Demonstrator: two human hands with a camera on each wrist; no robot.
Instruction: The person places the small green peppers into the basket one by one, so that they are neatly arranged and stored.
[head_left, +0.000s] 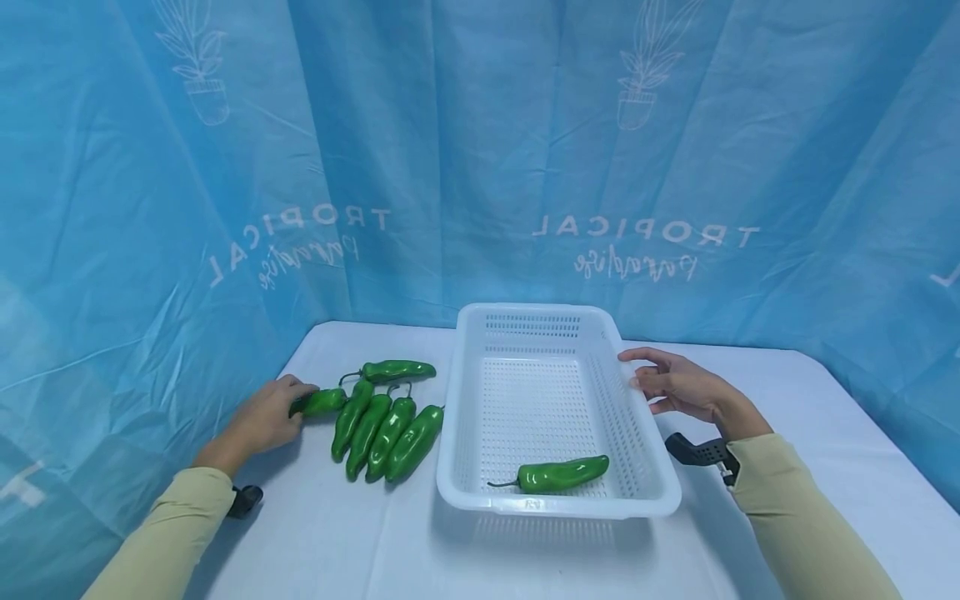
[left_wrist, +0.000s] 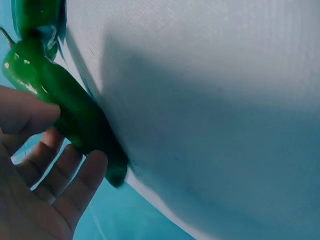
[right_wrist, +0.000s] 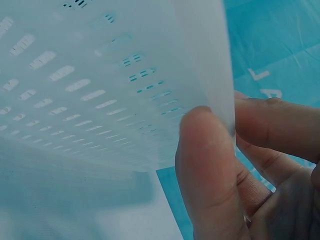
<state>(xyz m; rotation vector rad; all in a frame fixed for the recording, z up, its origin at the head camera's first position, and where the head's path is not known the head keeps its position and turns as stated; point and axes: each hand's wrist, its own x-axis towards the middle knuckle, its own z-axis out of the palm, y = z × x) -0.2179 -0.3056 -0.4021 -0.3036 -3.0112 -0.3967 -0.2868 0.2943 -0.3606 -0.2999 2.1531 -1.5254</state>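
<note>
At the left of the head view, my left hand [head_left: 272, 414] has its thumb and fingertips at the outer end of a green chili pepper [head_left: 324, 402]. In the left wrist view, the thumb lies on one side of this glossy pepper [left_wrist: 75, 107] and the other fingers [left_wrist: 92, 172] bend against its lower edge. My right hand [head_left: 686, 387] pinches the right side rim of a white perforated plastic basket [head_left: 468, 400]. Close up, the thumb [right_wrist: 207, 165] presses the wall below the rim, with the index finger across from it. One green pepper [head_left: 562, 475] lies inside the basket near its front wall.
Several green peppers [head_left: 378, 429] lie side by side left of the basket, and another pepper [head_left: 399, 370] lies crosswise behind them. A white cloth [head_left: 315, 533] covers the table. Blue printed curtains [head_left: 495, 167] hang behind and at both sides.
</note>
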